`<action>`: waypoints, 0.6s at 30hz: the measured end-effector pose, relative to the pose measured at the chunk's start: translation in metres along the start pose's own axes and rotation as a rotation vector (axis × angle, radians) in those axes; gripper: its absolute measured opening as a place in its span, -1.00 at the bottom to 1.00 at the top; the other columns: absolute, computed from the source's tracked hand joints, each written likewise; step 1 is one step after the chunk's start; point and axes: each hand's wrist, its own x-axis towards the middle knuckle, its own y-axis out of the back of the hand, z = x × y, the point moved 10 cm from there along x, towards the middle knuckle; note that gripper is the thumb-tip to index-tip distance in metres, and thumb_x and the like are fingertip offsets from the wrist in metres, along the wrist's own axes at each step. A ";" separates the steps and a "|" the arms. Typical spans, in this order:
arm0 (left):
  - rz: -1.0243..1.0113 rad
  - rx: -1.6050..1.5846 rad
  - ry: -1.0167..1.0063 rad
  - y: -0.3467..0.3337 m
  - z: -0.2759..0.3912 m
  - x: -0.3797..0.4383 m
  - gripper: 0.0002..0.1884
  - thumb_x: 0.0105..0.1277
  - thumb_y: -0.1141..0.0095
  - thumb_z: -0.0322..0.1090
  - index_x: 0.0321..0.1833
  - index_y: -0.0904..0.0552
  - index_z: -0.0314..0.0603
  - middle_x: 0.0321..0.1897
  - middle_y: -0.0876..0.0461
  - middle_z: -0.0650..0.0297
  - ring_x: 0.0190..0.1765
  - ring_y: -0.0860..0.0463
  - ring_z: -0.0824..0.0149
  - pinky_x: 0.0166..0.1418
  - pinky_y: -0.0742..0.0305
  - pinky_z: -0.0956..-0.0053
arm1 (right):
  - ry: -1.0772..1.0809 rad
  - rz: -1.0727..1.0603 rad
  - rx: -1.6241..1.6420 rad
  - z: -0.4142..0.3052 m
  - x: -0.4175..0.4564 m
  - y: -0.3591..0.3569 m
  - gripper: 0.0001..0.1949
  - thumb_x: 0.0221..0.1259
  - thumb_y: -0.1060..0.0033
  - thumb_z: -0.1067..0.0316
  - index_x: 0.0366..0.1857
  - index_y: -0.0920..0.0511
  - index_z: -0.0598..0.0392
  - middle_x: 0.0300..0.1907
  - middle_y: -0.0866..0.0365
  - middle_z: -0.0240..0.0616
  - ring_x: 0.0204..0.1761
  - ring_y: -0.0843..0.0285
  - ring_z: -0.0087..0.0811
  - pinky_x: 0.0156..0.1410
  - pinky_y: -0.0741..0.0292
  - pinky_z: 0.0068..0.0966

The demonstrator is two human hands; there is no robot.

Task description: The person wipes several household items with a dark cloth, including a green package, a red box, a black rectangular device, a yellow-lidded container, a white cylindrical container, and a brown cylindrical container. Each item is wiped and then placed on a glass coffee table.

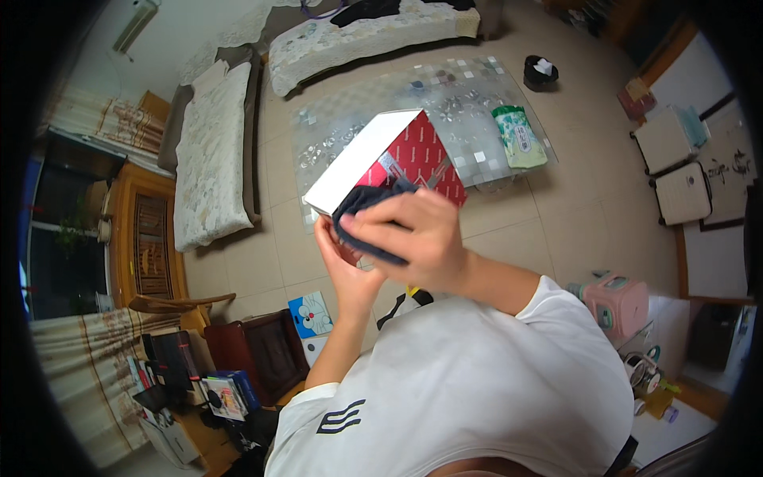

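Note:
A box with a white side and a red patterned side is held up in front of me, tilted. My left hand grips its lower near end from below. My right hand is closed on a dark blue cloth, which lies against the near end and the red side of the box. The right hand is slightly blurred. Its fingertips are bent over the cloth, and part of the left hand's fingers is hidden behind box and cloth.
Beyond the box stands a low table with a patterned glassy cover, bearing a green-and-white packet. Two covered sofas stand farther off. A black bin is at the back right, a brown chair at the lower left, suitcases at the right.

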 end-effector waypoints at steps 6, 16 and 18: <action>0.001 -0.168 0.162 -0.006 -0.014 -0.008 0.00 -0.09 -0.44 -0.43 0.39 -0.04 -0.23 0.16 -0.36 0.13 0.16 -0.51 0.27 0.15 -0.52 0.38 | -0.211 0.050 -0.170 0.050 -0.015 0.008 -0.75 -0.05 -0.33 0.47 -0.21 -0.71 0.06 -0.32 -0.67 -0.32 -0.35 -0.62 -0.30 -0.27 -0.53 -0.43; -0.002 -0.336 0.134 -0.027 -0.022 0.009 -0.03 -0.04 -0.44 -0.46 0.40 -0.05 -0.23 0.23 -0.33 0.16 0.18 -0.49 0.27 0.19 -0.48 0.41 | -0.161 -0.126 -0.081 0.022 -0.033 0.012 -0.83 0.00 -0.34 0.48 -0.28 -0.68 0.09 -0.36 -0.64 -0.27 -0.37 -0.62 -0.34 -0.28 -0.53 -0.43; -0.028 -0.247 0.116 -0.040 -0.012 0.016 -0.07 -0.01 -0.39 -0.53 0.39 -0.06 -0.22 0.22 -0.34 0.16 0.19 -0.48 0.28 0.19 -0.48 0.41 | -0.227 0.042 -0.150 0.067 -0.033 0.038 -0.80 -0.02 -0.37 0.38 -0.26 -0.68 0.01 -0.35 -0.62 -0.34 -0.39 -0.59 -0.35 -0.37 -0.47 -0.42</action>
